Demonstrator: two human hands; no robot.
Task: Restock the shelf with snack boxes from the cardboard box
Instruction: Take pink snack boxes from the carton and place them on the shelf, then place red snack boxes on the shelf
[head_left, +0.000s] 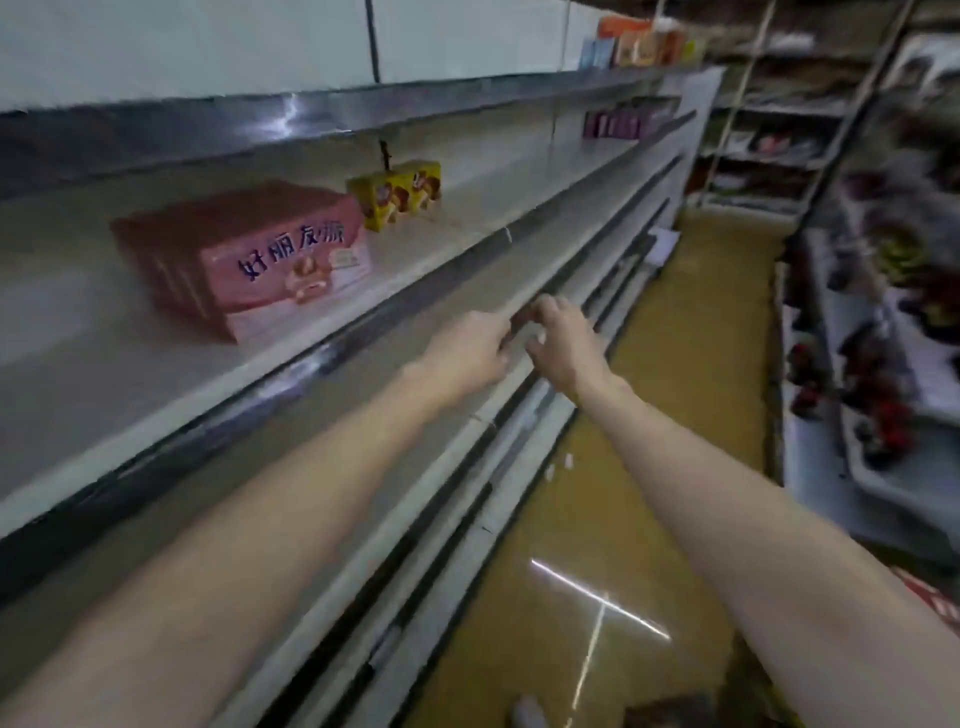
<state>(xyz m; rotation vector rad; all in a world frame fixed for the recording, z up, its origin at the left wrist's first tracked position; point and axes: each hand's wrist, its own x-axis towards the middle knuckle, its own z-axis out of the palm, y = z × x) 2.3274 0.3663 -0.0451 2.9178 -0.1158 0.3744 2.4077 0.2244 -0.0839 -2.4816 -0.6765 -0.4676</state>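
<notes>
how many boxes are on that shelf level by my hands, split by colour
pink boxes: 1 stack, too blurred to count the boxes in it
yellow boxes: 2
total: 3 items at least, with the pink stack as one

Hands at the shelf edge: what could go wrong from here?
1. Both hands seem to pinch something small and dark at the shelf edge; motion blur hides it, so it might slip.
2. The pink box sits near the edge; a passing forearm could knock it.
</notes>
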